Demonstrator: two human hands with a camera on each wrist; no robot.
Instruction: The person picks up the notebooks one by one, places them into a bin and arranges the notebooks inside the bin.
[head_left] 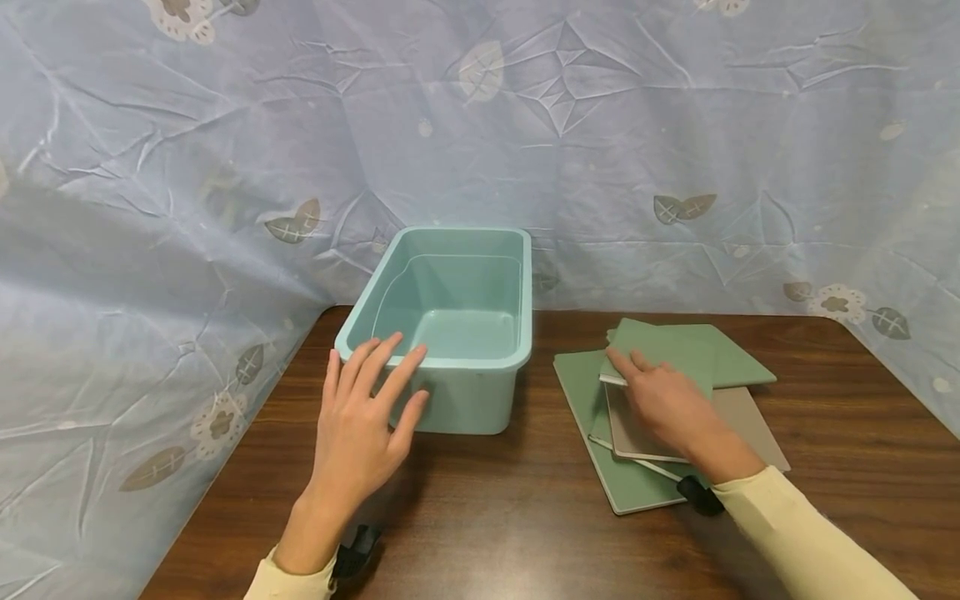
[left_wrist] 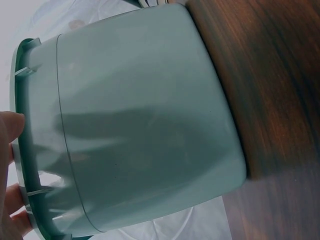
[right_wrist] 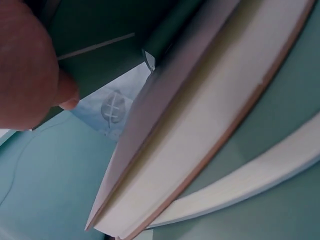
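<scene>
My right hand (head_left: 671, 412) pinches the left edge of a small green notebook (head_left: 656, 343), which lies uppermost on a loose pile. In the right wrist view, the thumb shows at the edge of this dark green cover (right_wrist: 100, 50), which is raised off the books below. Under it is a beige-brown notebook (head_left: 746, 425) with its page edges visible, and other green notebooks (head_left: 577, 379) fan out around that. My left hand (head_left: 356, 429), fingers spread, is at the near rim of a light teal plastic bin (head_left: 465, 404). In the left wrist view, fingertips touch or nearly touch the rim.
The brown wooden table (head_left: 495, 517) carries the bin left of centre and the notebooks to the right. A pale patterned cloth (head_left: 450, 150) hangs behind and at the left. Inside the bin, the bare floor (head_left: 468, 333) shows. Dark wrist cameras (head_left: 358, 550) sit below the hands.
</scene>
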